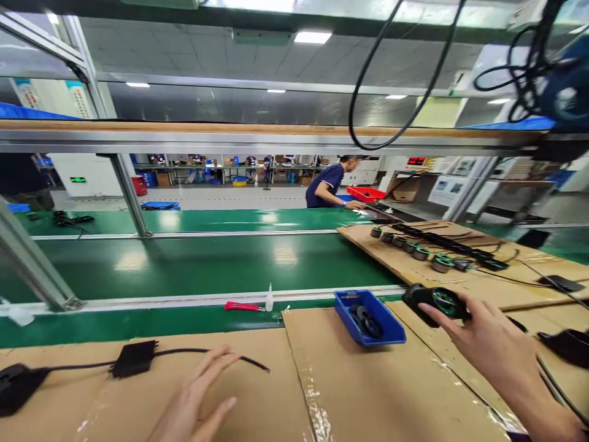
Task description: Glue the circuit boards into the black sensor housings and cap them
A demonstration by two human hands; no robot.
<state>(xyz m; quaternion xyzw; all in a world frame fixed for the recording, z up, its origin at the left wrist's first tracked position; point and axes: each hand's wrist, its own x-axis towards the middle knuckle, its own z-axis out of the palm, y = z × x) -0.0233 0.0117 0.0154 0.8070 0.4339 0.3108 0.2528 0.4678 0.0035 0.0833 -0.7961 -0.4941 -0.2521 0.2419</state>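
Note:
My right hand [501, 350] grips a black housing [435, 303] with a green, coil-like round part inside, thumb on the near side. It holds the piece above the cardboard, just right of a blue bin [372, 319] of black rings. Over the cardboard at lower left, my left hand [200, 396] has its thumb apart from its fingers and holds nothing. Its fingertips overlap a black cable [184, 351] in view; whether they touch it I cannot tell. This cable runs from a flat black square piece [134, 358] and ends in a bare tip.
A red utility knife [243, 306] and a small white bottle [269, 299] are by the white rail. Several round green-and-black motor parts [419, 253] line a cardboard sheet at right. A co-worker [327, 184] leans beyond the green conveyor [230, 261]. Black cable loops hang overhead.

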